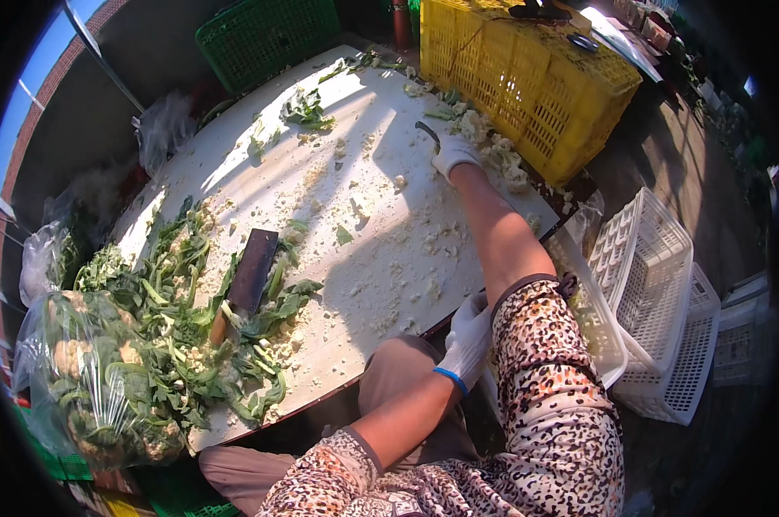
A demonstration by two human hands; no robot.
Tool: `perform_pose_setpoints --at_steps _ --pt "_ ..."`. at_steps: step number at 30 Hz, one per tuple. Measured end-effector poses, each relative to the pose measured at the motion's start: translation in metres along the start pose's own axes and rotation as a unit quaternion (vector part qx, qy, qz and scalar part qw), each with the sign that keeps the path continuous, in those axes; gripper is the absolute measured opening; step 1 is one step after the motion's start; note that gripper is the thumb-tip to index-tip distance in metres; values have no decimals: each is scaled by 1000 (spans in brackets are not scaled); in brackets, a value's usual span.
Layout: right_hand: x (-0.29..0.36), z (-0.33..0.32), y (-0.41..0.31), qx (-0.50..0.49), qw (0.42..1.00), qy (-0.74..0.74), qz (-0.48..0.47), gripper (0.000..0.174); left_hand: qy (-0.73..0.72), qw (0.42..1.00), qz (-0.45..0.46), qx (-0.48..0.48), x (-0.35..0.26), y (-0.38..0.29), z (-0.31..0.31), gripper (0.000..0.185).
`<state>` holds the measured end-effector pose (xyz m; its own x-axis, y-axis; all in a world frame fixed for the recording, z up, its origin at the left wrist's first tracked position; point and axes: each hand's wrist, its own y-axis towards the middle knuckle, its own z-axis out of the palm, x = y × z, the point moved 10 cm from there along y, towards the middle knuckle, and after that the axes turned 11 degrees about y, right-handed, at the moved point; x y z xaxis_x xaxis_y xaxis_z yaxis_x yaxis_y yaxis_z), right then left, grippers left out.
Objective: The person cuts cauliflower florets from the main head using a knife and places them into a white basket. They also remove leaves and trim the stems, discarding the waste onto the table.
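Observation:
My right hand (454,155), in a white knit glove, reaches to the far right part of the white work board (389,252). It grips a small knife with a dark curved blade (427,132). Cauliflower florets (507,161) lie just right of that hand, along the board's edge. My left hand (469,333), gloved too with a blue cuff, is at the board's near edge beneath my right arm; its fingers are partly hidden, and whether it holds anything cannot be told. A cleaver (253,271) with a wooden handle rests on cauliflower leaves (176,310) at the left.
A clear plastic bag of cauliflower (98,381) stands at the near left. A yellow plastic crate (525,84) borders the board at the far right, a green crate (266,42) the far side. White plastic baskets (654,284) and a white tub (596,310) stand at my right. Crumbs litter the board.

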<state>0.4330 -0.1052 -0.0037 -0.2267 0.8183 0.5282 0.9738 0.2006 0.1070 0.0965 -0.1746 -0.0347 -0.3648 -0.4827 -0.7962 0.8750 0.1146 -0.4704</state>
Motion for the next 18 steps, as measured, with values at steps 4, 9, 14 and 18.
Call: perform_pose_setpoints --at_steps 4,9,14,18 --pt "17 -23 -28 80 981 163 -65 41 83 991 -85 -53 6 -6 -17 40" --pt "-41 -110 -100 67 944 323 8 50 43 997 -50 -46 18 -2 -16 41" --pt "-72 -143 -211 350 915 201 -12 63 165 964 38 -203 -22 -25 -41 44" --pt "-90 -132 -189 199 944 265 3 59 65 987 11 -147 29 8 -48 51"
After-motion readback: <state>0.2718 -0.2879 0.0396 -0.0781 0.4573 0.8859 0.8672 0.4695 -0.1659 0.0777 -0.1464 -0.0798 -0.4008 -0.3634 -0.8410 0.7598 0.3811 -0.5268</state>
